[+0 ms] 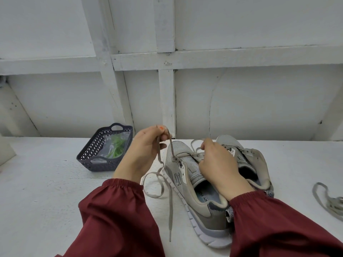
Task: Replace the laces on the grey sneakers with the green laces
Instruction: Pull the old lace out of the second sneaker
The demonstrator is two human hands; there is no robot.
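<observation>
Two maroon gathered-cuff sleeves reach over a rough white-painted table [46,191]. Between them stand two grey mesh sneakers: the nearer sneaker [204,214], heel towards the viewer, and the second sneaker [250,156] touching its right side. A flat grey lace [171,216] trails off the nearer shoe's eyelets. The left hand [143,153] pinches it, raised; the right hand [219,164] curls round its loop above the tongue. A removed lace [328,201] lies right. Farther left, a dark lattice basket [92,153] holds bagged green laces [117,147].

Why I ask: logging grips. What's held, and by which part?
Grey lace: left hand pinches its loose length partway along; right hand pinches a loop.
</observation>
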